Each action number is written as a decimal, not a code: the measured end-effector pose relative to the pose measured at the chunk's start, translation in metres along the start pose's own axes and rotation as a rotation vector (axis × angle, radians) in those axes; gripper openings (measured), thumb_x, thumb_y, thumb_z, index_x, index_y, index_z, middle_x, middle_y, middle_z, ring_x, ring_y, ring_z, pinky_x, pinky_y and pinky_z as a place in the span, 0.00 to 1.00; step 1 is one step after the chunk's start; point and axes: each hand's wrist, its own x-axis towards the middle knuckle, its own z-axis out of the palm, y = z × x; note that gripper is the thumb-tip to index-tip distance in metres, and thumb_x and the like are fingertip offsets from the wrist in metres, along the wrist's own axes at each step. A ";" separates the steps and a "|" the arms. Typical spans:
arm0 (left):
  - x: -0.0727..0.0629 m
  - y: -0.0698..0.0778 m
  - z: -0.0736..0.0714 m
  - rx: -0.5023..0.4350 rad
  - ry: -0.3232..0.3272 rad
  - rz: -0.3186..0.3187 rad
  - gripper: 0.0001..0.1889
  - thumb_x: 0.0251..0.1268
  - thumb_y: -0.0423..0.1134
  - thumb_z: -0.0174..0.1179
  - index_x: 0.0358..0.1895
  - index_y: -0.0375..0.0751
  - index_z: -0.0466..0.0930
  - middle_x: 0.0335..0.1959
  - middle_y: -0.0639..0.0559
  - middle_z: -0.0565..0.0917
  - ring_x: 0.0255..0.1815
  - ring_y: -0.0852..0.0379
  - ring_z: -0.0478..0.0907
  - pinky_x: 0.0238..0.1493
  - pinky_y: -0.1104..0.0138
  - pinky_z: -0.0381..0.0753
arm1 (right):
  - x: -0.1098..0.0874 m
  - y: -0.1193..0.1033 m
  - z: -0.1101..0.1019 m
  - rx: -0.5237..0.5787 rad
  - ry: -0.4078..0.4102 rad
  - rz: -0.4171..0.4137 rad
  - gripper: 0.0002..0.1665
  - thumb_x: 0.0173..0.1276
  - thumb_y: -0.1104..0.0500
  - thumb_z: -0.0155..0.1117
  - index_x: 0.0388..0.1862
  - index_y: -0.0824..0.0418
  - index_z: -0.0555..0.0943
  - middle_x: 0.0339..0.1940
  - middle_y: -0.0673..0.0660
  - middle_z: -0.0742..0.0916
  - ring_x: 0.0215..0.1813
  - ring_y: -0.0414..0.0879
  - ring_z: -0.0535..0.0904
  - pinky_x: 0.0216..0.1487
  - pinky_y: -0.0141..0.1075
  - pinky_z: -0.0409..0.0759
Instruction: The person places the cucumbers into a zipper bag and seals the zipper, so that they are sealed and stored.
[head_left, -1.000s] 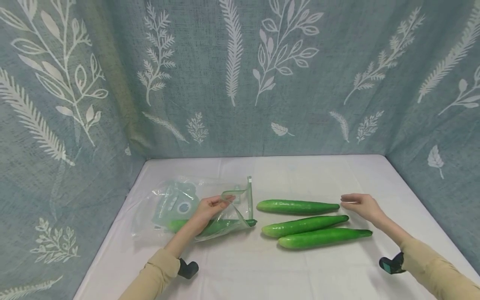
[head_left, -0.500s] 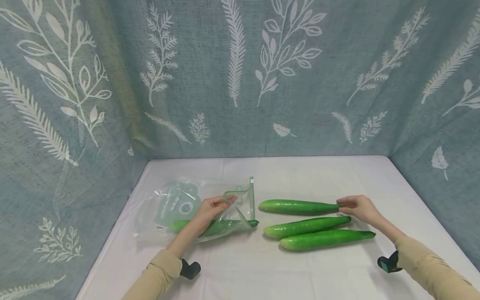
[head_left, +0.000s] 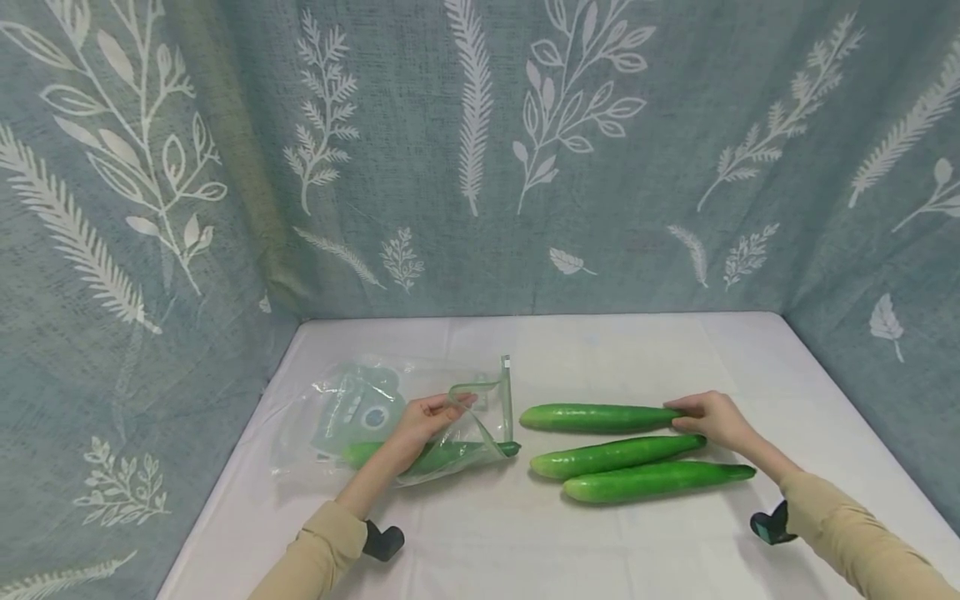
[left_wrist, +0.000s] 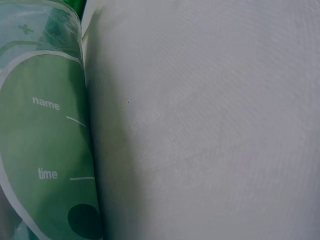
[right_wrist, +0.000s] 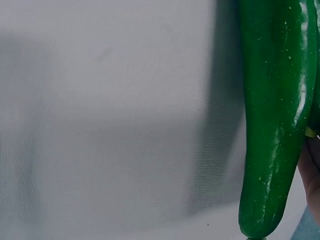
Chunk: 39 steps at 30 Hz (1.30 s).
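My left hand (head_left: 416, 429) pinches the mouth of a clear zip bag (head_left: 506, 404) lying on the left of the table and holds its edge raised. One cucumber (head_left: 457, 456) lies in the bag, its stem end showing at the mouth; my forearm hides part of it. Green print with "name" and "time" on the bag (left_wrist: 45, 140) fills the left of the left wrist view. To the right, my right hand (head_left: 716, 419) pinches the stem end of the farthest loose cucumber (head_left: 585, 417). A middle cucumber (head_left: 615, 457) and a near cucumber (head_left: 656, 482) lie just in front of it.
A white cloth (head_left: 510, 542) covers the table. Blue-green curtains (head_left: 480, 150) with white leaf patterns stand behind it and along both sides. A dark wrist device (head_left: 382, 540) sits at the left cuff, another wrist device (head_left: 771, 525) at the right.
My right hand has moved left onto the farthest cucumber's end and now pinches it. The left hand keeps its hold on the bag. The whole view has shifted slightly.
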 end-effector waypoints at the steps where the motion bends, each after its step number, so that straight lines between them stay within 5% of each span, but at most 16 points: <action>1: 0.000 0.001 0.000 0.000 0.002 -0.001 0.17 0.65 0.39 0.59 0.20 0.37 0.67 0.62 0.40 0.75 0.71 0.45 0.64 0.73 0.54 0.60 | 0.000 0.000 0.000 0.000 0.001 0.003 0.18 0.60 0.64 0.67 0.48 0.70 0.82 0.46 0.69 0.86 0.50 0.64 0.82 0.48 0.51 0.83; 10: 0.000 0.005 0.002 -0.007 0.007 0.017 0.14 0.64 0.39 0.60 0.26 0.31 0.75 0.62 0.38 0.75 0.71 0.44 0.63 0.73 0.53 0.59 | -0.003 0.001 0.000 0.005 0.048 -0.012 0.16 0.59 0.65 0.67 0.46 0.70 0.83 0.43 0.68 0.87 0.48 0.62 0.83 0.46 0.49 0.83; 31: -0.003 0.005 0.003 -0.023 -0.006 0.013 0.17 0.65 0.39 0.59 0.21 0.33 0.70 0.62 0.39 0.74 0.71 0.44 0.63 0.73 0.54 0.60 | -0.014 -0.001 -0.004 0.068 0.116 -0.018 0.16 0.60 0.66 0.66 0.47 0.71 0.82 0.46 0.68 0.86 0.45 0.59 0.84 0.42 0.37 0.85; 39: -0.003 0.005 0.001 -0.023 -0.007 0.018 0.14 0.65 0.39 0.59 0.23 0.34 0.73 0.62 0.38 0.74 0.71 0.43 0.63 0.73 0.53 0.60 | -0.019 -0.001 -0.009 0.104 0.114 -0.003 0.16 0.61 0.64 0.66 0.48 0.69 0.82 0.46 0.67 0.86 0.40 0.39 0.85 0.39 0.27 0.83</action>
